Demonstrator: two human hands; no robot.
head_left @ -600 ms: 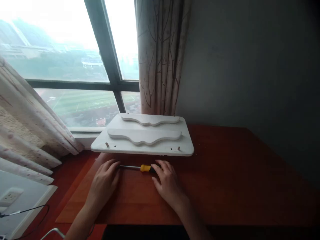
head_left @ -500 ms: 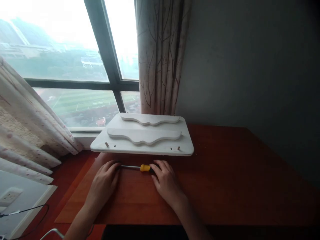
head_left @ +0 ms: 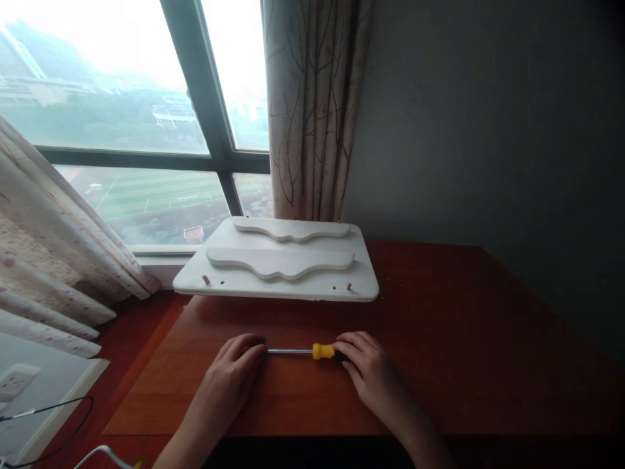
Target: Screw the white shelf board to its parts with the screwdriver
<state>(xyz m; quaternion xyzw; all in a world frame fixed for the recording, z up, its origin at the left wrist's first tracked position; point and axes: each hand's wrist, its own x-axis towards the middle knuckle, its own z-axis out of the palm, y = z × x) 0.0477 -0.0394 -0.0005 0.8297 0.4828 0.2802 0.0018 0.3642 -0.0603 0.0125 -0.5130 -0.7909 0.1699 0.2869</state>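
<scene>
In the lower middle of the frame, between your two hands, lies the screwdriver [head_left: 303, 351], nearly level, with its metal shaft pointing left and its yellow-and-black handle to the right. You cannot see its tip, because your left hand [head_left: 234, 366] covers it; your right hand [head_left: 370, 369] hides much of the handle's black end. A small dark piece [head_left: 262, 339] shows at your left fingertips, too small to make out. Whether the screwdriver touches the desk [head_left: 469, 332] beneath it is hard to tell.

Your right hand pinches the black end between thumb and fingers, the fingers bent and the back of the hand upward. Your left hand is curled, thumb and fingers drawn in around the tip; you cannot tell whether it grips the shaft, the dark piece or both. Your forearms rise from the bottom edge of the frame, which cuts them off, and slant inward.

Just beyond, at the centre, you have a white board [head_left: 273, 286] with two wavy-edged white strips [head_left: 280, 262] on top and wooden pegs [head_left: 206, 279] standing near its front corners; what supports it underneath is hidden. Nothing stands between your hands and the board. Behind it are the window [head_left: 141, 111] at upper left and a patterned curtain [head_left: 315, 111]. A dark cable [head_left: 88, 417] loops at lower left, its end cut off.
</scene>
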